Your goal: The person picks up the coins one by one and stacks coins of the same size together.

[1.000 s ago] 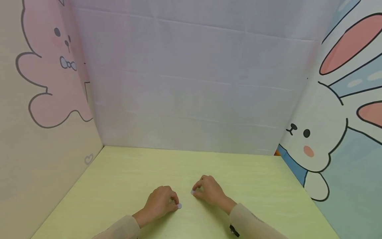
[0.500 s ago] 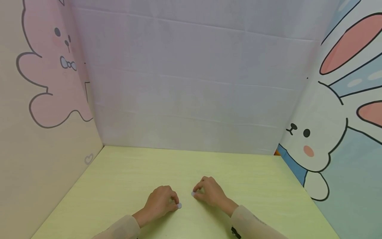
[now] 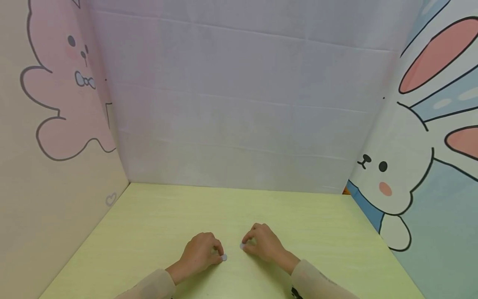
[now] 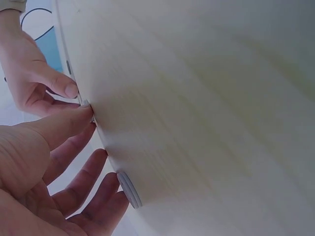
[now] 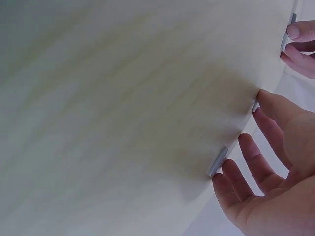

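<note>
My left hand (image 3: 201, 252) is low over the table, pinching a small pale grey disc (image 3: 224, 257) between thumb and forefinger. In the left wrist view, a thicker grey disc-like piece (image 4: 129, 190), layered at its edge, sits at the tips of the other fingers. Slightly farther from me, my right hand (image 3: 266, 244) pinches a similar small disc (image 3: 242, 246), mostly covered by the fingertips. Another grey disc (image 5: 217, 161) shows at that hand's last fingers in the right wrist view. The two hands face each other with a narrow gap between them.
The pale yellow table (image 3: 179, 207) ends at a white back sheet (image 3: 231, 104). Side panels with a pink cartoon animal (image 3: 74, 116) and a white rabbit (image 3: 399, 178) bound it left and right. A dark item (image 3: 296, 293) lies by the right sleeve.
My right hand has slid a little toward me with its disc, ending nearly level with the left. The left hand and its disc have stayed in place.
</note>
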`<state>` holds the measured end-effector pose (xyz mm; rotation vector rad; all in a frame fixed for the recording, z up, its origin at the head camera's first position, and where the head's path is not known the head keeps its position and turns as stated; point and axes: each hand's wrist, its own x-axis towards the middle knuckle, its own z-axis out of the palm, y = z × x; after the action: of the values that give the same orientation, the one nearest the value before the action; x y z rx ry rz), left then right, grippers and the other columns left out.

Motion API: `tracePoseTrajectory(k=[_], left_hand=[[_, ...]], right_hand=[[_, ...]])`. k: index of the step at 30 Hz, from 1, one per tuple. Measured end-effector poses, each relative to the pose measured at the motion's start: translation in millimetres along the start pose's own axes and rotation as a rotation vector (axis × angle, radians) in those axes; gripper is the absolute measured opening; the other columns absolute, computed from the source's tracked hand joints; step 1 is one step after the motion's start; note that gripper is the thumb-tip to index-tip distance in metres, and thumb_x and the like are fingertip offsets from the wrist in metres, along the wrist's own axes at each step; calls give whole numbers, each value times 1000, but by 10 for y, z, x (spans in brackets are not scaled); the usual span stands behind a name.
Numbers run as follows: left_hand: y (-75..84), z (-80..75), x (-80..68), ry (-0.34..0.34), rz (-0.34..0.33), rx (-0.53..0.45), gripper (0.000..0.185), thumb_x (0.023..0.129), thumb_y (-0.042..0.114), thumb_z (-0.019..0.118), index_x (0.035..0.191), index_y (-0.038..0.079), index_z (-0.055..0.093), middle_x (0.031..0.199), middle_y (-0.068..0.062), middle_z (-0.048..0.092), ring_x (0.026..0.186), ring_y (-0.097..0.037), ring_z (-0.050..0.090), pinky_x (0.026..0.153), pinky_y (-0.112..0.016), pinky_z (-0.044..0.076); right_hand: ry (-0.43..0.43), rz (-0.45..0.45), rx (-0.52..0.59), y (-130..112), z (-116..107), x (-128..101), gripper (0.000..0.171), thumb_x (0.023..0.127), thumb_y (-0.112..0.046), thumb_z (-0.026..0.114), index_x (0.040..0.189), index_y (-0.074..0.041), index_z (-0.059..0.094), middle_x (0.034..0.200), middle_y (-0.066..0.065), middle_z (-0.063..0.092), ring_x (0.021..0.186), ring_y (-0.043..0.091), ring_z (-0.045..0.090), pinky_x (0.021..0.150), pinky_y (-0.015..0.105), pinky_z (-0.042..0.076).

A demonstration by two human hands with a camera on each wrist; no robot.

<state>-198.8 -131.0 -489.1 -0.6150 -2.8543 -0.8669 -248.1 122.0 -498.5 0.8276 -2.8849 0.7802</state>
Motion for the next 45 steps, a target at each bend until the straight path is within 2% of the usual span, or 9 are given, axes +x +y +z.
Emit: tracePoseTrajectory(k=[33, 45], left_hand=[[-16, 39, 13, -10, -1, 4, 13, 81, 23, 94, 79, 25, 81, 86, 9, 66, 82, -11, 56, 68, -29, 49], [-26, 33, 7, -9, 9, 2, 12, 82, 23, 94, 80, 24, 82, 84, 10, 65, 79, -8, 52, 66, -26, 45]], right_hand=[[-20, -17, 16, -64, -54, -137, 8, 88, -24, 89, 94, -20, 85, 96, -7, 65, 91, 12, 53, 75, 28, 48], [-17, -44, -10, -69, -58, -190, 8, 87, -24, 89, 93, -21, 85, 98, -9, 65, 94, 12, 55, 81, 31, 52]])
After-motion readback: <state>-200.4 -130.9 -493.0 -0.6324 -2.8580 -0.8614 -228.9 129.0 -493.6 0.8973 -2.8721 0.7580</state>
